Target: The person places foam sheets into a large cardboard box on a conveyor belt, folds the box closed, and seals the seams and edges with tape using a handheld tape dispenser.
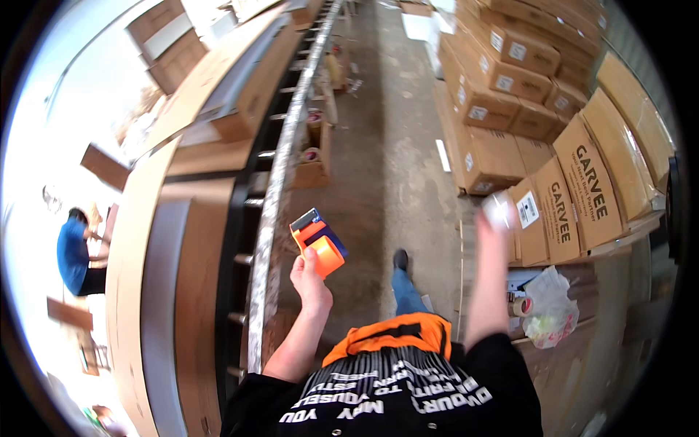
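Note:
My left hand [312, 285] is closed around an orange and dark blue tape dispenser [326, 256]. It is held up over the aisle, just right of the conveyor's metal rail. My right hand [489, 224] is reached out to the right and smeared by motion. A pale, roundish thing [499, 211] shows at its fingers, too blurred to name. Close to that hand stand upright folded cartons [559, 211] with dark print.
Along my left runs a roller conveyor [263, 255] bearing long open cartons [196, 306]. A box of tape rolls [312, 173] sits beyond it. Stacked cartons [495, 156] rise at the right. A plastic bag [551, 309] lies on a lower shelf. A person in blue [71, 251] works far left.

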The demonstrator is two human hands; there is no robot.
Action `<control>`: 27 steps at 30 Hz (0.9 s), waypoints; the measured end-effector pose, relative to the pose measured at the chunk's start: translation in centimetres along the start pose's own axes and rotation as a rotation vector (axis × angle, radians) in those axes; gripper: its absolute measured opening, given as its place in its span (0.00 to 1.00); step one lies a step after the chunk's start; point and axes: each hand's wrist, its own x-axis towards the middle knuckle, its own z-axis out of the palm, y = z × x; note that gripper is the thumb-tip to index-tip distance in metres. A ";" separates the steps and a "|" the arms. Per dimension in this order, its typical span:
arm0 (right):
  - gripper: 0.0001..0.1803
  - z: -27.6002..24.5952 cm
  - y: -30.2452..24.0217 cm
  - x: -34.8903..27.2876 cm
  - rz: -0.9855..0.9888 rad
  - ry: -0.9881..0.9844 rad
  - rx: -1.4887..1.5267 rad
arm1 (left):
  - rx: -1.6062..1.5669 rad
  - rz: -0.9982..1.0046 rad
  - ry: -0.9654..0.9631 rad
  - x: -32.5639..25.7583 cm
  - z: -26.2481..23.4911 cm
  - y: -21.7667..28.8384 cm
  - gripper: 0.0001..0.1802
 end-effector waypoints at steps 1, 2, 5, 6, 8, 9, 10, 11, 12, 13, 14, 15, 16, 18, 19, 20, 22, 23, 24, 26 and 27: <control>0.34 9.4 7.4 2.0 0.033 -0.176 -0.170 | -0.004 -0.051 0.013 1.5 2.5 0.1 0.13; 0.37 19.1 12.7 3.0 -0.007 -0.392 -0.411 | -0.005 -0.084 0.005 3.4 4.8 -0.4 0.14; 0.48 38.4 18.9 3.9 -0.494 -0.908 -1.125 | 0.007 -0.118 0.036 9.6 11.4 0.4 0.15; 0.52 41.8 19.6 4.6 -0.621 -1.001 -1.219 | 0.013 -0.058 0.053 11.9 12.7 0.7 0.15; 0.55 42.8 23.2 7.9 -0.662 -1.183 -0.878 | 0.087 0.030 0.128 15.5 12.4 2.0 0.15; 0.51 41.5 25.4 9.6 -0.622 -1.211 -0.770 | 0.108 0.079 0.154 17.1 13.0 3.0 0.15; 0.47 39.9 25.7 10.8 -0.120 -1.175 -0.923 | 0.119 0.072 0.160 18.8 13.2 3.5 0.15; 0.42 36.9 28.7 13.5 -0.114 -1.092 -0.850 | 0.094 0.037 0.165 20.3 15.1 3.9 0.15; 0.35 34.6 30.4 16.6 -0.023 -1.078 -1.014 | 0.066 0.012 0.162 21.9 17.1 4.0 0.14; 0.26 32.4 32.1 19.7 0.122 -1.053 -1.153 | 0.055 -0.013 0.171 23.7 18.4 4.0 0.13; 0.20 29.8 34.6 22.4 0.207 -1.007 -1.162 | 0.066 -0.034 0.179 25.6 18.7 3.1 0.12; 0.19 28.5 36.4 24.9 0.279 -0.938 -1.196 | 0.062 -0.064 0.159 27.9 19.4 2.3 0.13; 0.19 27.8 37.9 27.5 0.291 -0.918 -1.242 | 0.055 -0.097 0.137 30.0 20.1 1.2 0.14; 0.18 26.7 41.2 33.6 0.342 -0.912 -1.260 | 0.049 -0.173 0.093 35.1 23.2 -0.7 0.15; 0.18 25.9 43.3 36.6 0.333 -0.904 -1.257 | 0.084 -0.173 0.053 38.0 25.4 -1.7 0.15; 0.18 25.3 45.0 40.0 0.354 -0.880 -1.270 | 0.095 -0.199 0.006 41.1 26.7 -3.3 0.15; 0.16 23.9 48.3 46.7 0.350 -0.853 -1.366 | 0.099 -0.276 -0.061 47.0 31.1 -4.4 0.14; 0.16 23.2 50.0 50.0 0.380 -0.815 -1.433 | 0.107 -0.314 -0.105 50.6 33.7 -4.0 0.13; 0.15 22.2 50.6 53.3 0.398 -0.736 -1.532 | 0.139 -0.346 -0.176 53.4 36.2 -3.8 0.13; 0.15 22.1 53.0 60.2 0.416 -0.635 -1.673 | 0.253 -0.337 -0.306 59.4 39.6 -3.4 0.12; 0.15 22.0 54.2 63.4 0.427 -0.584 -1.728 | 0.291 -0.333 -0.349 61.9 41.5 -2.8 0.11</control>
